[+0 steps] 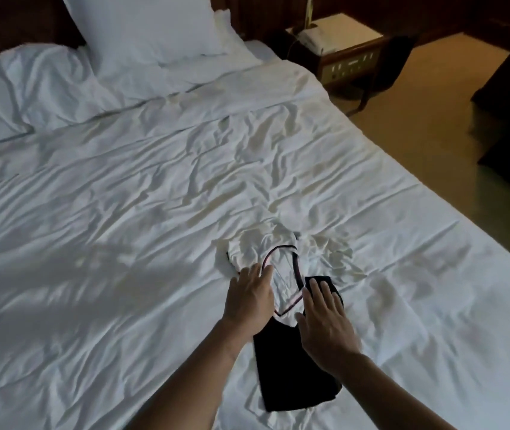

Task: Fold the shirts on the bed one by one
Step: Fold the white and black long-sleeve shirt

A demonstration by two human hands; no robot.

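1. Shirt (291, 373) is lying crumpled on the bed (123, 212), toward its right edge.
2. Left hand (249, 301) is pressing flat at the neckline, fingers straight.
3. Right hand (325, 321) is pressing flat on the black part, fingers spread.

Your left forearm (197, 370) and right forearm (384, 386) are bare along all that shows of them, up from the lower edge of the view. Your left hand (249, 301) and right hand (325, 324) are bare as well, wrists included.
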